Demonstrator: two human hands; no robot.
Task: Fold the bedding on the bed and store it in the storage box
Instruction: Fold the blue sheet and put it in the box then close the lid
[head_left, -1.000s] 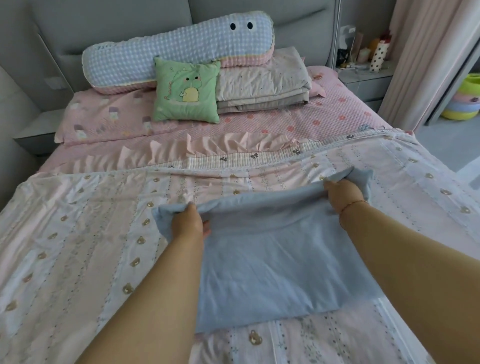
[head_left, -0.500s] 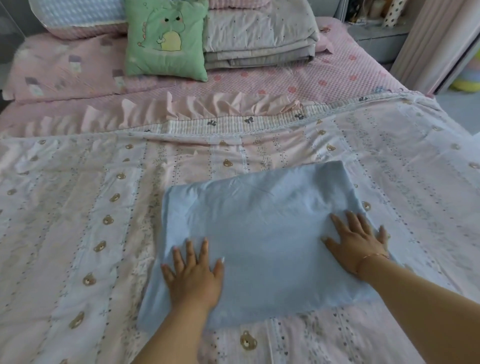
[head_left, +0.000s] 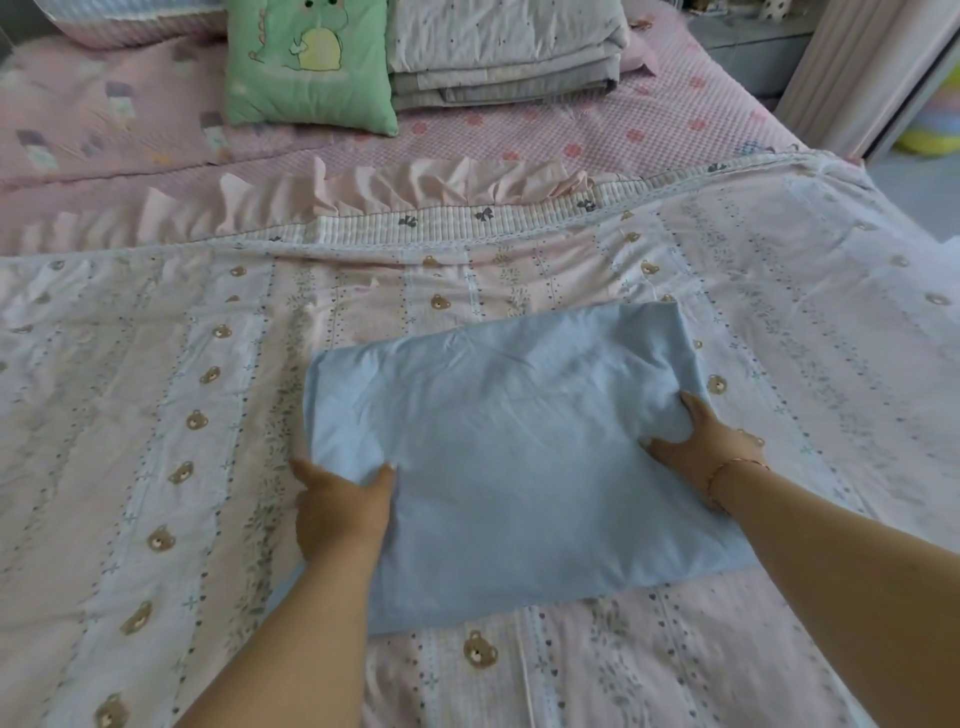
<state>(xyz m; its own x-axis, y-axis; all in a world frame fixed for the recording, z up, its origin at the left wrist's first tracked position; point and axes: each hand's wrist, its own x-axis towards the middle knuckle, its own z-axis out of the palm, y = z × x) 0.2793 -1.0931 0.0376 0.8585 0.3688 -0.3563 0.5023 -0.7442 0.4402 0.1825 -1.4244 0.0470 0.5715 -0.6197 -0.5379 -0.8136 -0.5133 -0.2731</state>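
Head view: the folded blue sheet (head_left: 519, 457) lies flat on the bear-print quilt (head_left: 156, 415), near the foot of the bed. Half a second ago both palms pressed flat on top; now the left hand (head_left: 337, 512) grasps the sheet's left edge, thumb on top, and the right hand (head_left: 701, 441) grips its bunched right edge. Beyond the quilt sit a green cushion (head_left: 306, 62) and folded grey bedding (head_left: 504, 47).

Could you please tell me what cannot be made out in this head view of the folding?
- Storage box: nowhere in frame.
- Left hand fingers: tucked under the blue sheet edge.
- Right hand fingertips: buried in its bunched cloth.
- Green cushion and folded grey quilt: tops cut off by the upper edge.
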